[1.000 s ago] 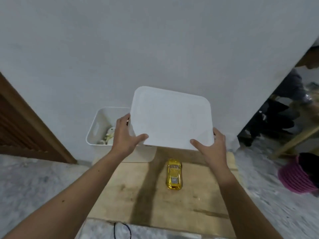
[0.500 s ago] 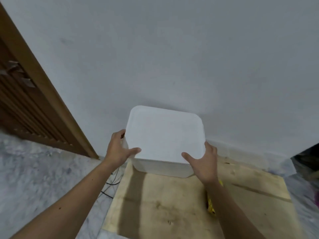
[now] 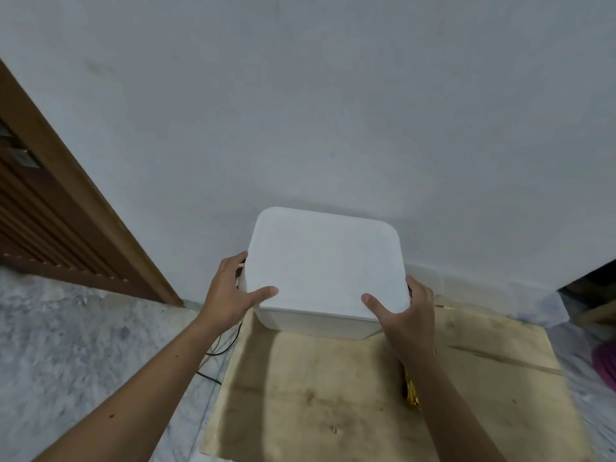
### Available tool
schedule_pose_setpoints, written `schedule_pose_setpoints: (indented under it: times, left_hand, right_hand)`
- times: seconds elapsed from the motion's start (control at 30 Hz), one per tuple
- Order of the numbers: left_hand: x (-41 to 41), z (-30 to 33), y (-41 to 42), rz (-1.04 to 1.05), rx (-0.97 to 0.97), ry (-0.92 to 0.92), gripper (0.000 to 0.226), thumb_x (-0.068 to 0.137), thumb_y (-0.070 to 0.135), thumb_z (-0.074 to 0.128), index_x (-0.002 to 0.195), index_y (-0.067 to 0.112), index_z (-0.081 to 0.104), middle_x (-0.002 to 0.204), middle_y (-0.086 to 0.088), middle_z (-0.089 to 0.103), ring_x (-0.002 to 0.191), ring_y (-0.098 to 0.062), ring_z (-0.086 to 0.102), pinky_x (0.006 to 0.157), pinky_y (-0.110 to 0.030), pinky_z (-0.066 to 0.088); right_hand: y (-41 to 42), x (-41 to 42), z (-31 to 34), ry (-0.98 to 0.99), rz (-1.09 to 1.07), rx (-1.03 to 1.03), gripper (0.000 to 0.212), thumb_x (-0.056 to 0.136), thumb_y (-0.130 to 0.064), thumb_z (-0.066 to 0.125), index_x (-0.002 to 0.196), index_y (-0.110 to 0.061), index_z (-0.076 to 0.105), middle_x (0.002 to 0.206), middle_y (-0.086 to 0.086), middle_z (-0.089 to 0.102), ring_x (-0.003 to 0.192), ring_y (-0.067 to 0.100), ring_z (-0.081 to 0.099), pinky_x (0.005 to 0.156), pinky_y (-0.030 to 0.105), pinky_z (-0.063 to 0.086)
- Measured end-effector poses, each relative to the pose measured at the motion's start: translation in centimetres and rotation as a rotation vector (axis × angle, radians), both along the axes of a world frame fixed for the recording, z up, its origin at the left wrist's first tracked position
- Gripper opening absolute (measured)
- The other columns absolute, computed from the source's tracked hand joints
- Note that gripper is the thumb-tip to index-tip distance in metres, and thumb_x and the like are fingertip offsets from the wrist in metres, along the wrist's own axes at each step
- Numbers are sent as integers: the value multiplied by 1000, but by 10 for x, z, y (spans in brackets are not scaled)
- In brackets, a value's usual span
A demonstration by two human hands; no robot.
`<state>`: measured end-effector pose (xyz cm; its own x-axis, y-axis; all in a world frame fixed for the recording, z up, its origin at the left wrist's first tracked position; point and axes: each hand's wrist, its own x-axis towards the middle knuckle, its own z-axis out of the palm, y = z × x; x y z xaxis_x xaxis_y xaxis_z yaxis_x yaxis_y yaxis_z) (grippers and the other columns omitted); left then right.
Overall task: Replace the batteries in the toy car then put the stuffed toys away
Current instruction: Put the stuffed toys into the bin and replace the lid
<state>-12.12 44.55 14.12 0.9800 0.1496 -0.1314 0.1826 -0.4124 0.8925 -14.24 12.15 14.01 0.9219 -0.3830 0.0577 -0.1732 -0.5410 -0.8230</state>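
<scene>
Dim, flat indoor light. Soft shadow band falls across the plywood board (image 3: 333,395) below the white bin (image 3: 320,323). Wide-angle bending at edges; door frame (image 3: 83,201) leans. Right margin smeared, slightly blurred.

Two hands, the left hand (image 3: 231,291) and the right hand (image 3: 405,311); one white lid (image 3: 326,261) on one white bin (image 3: 316,323). One wooden board (image 3: 300,395); one partly hidden yellow toy car (image 3: 411,391); black cables (image 3: 213,365), number unclear.

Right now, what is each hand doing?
Left hand: gripping the left edge of the white lid.
Right hand: gripping the lid's right edge.
</scene>
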Motion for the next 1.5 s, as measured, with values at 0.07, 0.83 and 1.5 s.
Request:
schedule_pose_setpoints:
  times: [0.07, 0.83, 1.5]
  left_hand:
    - [-2, 0, -1, -4, 2, -19, 95, 72, 36, 97, 152, 24, 47, 144, 9, 47, 130, -13, 51, 110, -43, 50]
    - [27, 9, 11, -279, 412, 117, 103, 80, 60, 82, 160, 17, 33, 149, -8, 46, 136, -31, 50, 109, -45, 48]
    - [76, 24, 19, -493, 473, 256, 156, 62, 61, 95, 168, 19, -11, 174, -1, 15, 153, -29, 32, 124, -45, 34]
  right_hand:
    - [-2, -3, 1, -3, -20, 16, 79, 65, -45, 95, 133, -27, 58, 128, -6, 53, 120, 15, 53, 104, 48, 52]
    - [-21, 31, 6, 243, 191, -114, 119, 54, -71, 87, 150, -17, 44, 138, 0, 42, 129, 24, 52, 111, 47, 48]
    - [-37, 66, 22, 393, 434, -175, 142, 64, -67, 89, 167, -18, 6, 165, -2, 19, 152, 24, 29, 121, 41, 34]
